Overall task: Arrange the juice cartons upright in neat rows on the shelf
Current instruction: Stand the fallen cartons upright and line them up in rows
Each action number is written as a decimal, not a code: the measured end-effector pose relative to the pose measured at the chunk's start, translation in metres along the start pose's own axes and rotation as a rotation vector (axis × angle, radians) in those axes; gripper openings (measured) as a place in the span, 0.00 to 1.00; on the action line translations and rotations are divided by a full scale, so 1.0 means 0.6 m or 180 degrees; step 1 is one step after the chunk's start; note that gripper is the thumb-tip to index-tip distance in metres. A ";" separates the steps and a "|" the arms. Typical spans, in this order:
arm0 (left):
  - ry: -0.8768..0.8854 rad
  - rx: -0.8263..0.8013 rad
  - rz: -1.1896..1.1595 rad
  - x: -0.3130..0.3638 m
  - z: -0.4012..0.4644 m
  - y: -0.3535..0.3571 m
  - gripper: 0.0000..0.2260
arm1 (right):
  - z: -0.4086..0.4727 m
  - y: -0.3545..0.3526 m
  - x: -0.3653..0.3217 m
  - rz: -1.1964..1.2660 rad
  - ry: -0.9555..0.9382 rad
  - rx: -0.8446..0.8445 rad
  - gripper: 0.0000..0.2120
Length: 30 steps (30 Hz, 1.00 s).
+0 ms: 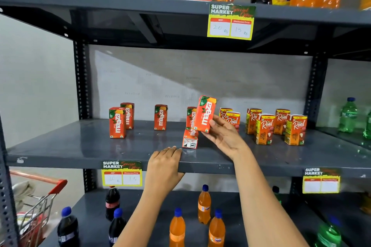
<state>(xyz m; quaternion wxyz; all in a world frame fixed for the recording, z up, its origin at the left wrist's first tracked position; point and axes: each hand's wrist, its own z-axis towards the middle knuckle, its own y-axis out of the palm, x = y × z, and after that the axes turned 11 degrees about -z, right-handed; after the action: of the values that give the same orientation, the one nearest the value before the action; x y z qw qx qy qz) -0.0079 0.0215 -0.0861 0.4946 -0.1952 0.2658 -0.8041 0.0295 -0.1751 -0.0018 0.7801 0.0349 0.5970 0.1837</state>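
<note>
Juice cartons, small rectangular orange-red paperboard boxes marked Maaza, stand scattered on the grey metal middle shelf (60, 146).

Head view. I see my right hand (224, 136) holding one Maaza carton (205, 113) lifted off the shelf, tilted with its top towards 1 o'clock. The thumb lies on the printed front face near the lower corner; the other fingers are hidden behind the box, so the hand is clamped on the carton. At 7 o'clock from the held box, just beside it, a fallen Maaza carton (190, 138) lies on its side with its white base panel facing me. Another upright carton (190, 116) stands directly behind the held one. Further upright units stand at 9 o'clock: a single carton (160, 117) and a pair of cartons (121, 120). At 3 o'clock stands a group of yellow-orange Real cartons (281, 126), all upright.

My left hand (164, 163) rests palm down on the shelf's front lip, fingers together, gripping nothing.

Handling judgement: the carton looks light and fairly stiff, with smooth coated faces that could slip. Hold it across the two narrow sides at mid-height; squeezing the broad faces may dent them. Set it down flat on its base.
</note>
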 end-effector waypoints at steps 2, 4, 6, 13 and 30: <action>0.0004 0.0017 0.0012 0.000 0.000 0.001 0.23 | -0.009 -0.004 0.001 -0.0015 -0.0052 -0.0087 0.10; 0.0000 0.0013 0.0018 0.000 0.000 0.001 0.23 | -0.016 -0.007 0.003 -0.0101 -0.0093 -0.0179 0.11; -0.0001 0.0013 0.0027 0.000 0.001 0.002 0.23 | -0.019 -0.008 0.005 -0.0211 -0.0112 -0.0228 0.14; 0.0009 0.0011 0.0010 0.001 -0.001 0.005 0.23 | -0.018 -0.006 0.006 -0.0130 -0.0141 -0.0112 0.11; -0.0199 -0.0379 0.0334 -0.022 -0.009 -0.021 0.17 | 0.169 0.189 0.064 -0.2379 0.0207 0.0056 0.20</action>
<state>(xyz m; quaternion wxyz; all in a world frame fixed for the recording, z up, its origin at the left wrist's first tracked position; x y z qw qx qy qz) -0.0141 0.0395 -0.0834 0.5316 -0.2351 0.3074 -0.7534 0.1060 -0.0403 0.0227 0.7737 -0.1845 0.5945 -0.1179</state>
